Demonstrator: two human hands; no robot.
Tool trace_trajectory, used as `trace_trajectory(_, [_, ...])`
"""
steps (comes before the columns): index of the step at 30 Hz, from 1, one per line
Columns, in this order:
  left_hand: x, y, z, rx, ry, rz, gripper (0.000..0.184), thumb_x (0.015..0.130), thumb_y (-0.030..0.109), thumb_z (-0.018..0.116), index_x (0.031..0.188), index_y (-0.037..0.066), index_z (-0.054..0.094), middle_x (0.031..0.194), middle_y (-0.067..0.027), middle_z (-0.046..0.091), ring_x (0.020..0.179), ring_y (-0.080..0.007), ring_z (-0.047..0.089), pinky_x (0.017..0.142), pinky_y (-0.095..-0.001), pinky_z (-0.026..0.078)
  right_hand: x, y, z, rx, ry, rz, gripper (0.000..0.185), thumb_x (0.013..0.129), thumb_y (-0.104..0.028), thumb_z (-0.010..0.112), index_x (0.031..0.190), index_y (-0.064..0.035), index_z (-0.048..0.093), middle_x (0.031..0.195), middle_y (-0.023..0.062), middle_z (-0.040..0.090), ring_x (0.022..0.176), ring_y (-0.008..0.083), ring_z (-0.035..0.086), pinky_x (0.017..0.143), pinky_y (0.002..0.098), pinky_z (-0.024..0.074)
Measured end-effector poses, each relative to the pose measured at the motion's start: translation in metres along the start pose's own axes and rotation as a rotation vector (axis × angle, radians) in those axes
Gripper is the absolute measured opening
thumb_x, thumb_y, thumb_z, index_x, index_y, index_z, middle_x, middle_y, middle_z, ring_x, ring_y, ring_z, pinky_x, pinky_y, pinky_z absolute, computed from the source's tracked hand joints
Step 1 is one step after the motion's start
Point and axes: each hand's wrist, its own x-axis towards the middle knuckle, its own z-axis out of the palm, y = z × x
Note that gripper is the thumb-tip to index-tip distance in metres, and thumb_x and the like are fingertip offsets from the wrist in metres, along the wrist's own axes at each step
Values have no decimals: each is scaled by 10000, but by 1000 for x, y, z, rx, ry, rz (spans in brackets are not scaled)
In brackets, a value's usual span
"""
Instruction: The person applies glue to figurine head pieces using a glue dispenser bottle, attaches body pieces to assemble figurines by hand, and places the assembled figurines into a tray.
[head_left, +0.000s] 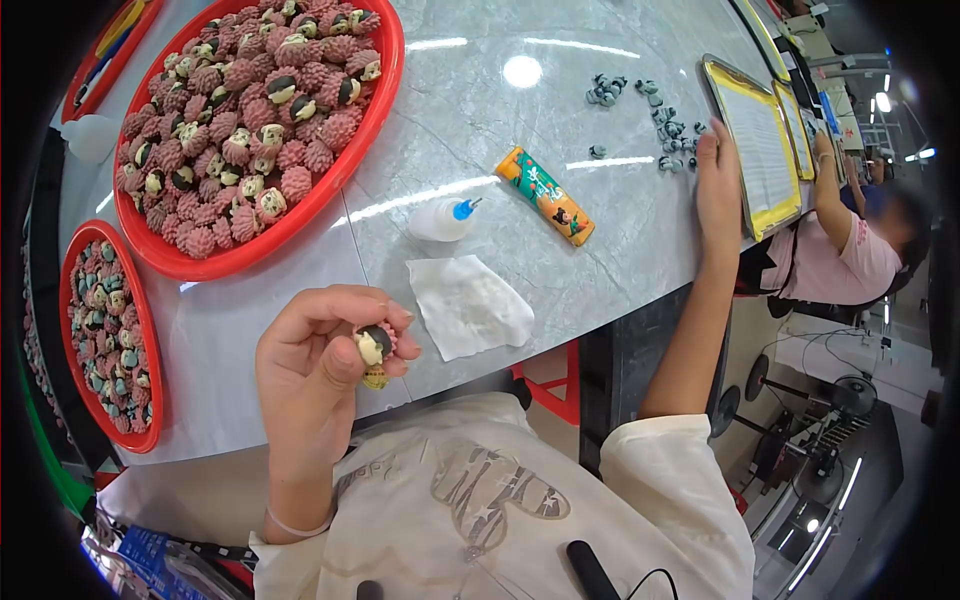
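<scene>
My left hand (pixel 325 365) is closed around a small figurine (pixel 374 345) with a cream face, dark hair and pink and yellow parts, held above the table's front edge. My right hand (pixel 718 190) is stretched out at the right, beside a yellow-edged tray (pixel 768 217) and next to a scattered group of small grey-green pieces (pixel 670 128). Its fingertips are partly blurred, and whether it holds anything is hidden. Between the hands lie a white cloth (pixel 470 305), a white bottle with a blue tip (pixel 443 219) and an orange and green packet (pixel 545 196).
A large red basket (pixel 392 100) full of pink figurines stands at the upper left, with a smaller red basket (pixel 154 400) below it. Another white bottle (pixel 90 138) is at the far left. A person in a pink shirt (pixel 850 262) sits at the right.
</scene>
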Motion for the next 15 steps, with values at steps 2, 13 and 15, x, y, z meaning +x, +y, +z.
trace_trajectory(2, [1, 0, -1, 0, 1, 4, 324, 749, 259, 567, 875, -27, 483, 842, -143, 527, 687, -176, 554, 572, -231, 456, -2, -3, 2, 78, -98, -9, 439, 831, -322, 403, 1121, 7, 394, 1122, 136, 422, 1053, 217, 381, 890, 278, 268])
trace_trajectory(13, [2, 0, 0, 53, -48, -4, 311, 768, 277, 535, 888, 3, 452, 867, -113, 476, 690, -144, 520, 562, -186, 430, -13, -49, 20, 352, -343, -236, 384, 840, -219, 397, 1155, 0, 367, 1195, 129, 370, 1114, 219, 338, 918, 281, 252])
trace_trajectory(15, [1, 1, -1, 47, -43, -11, 310, 766, 275, 538, 886, 3, 451, 869, -113, 478, 690, -144, 522, 559, -187, 430, -14, -54, 16, 446, -346, -194, 369, 827, -197, 417, 1142, -7, 387, 1179, 120, 389, 1104, 210, 351, 913, 278, 259])
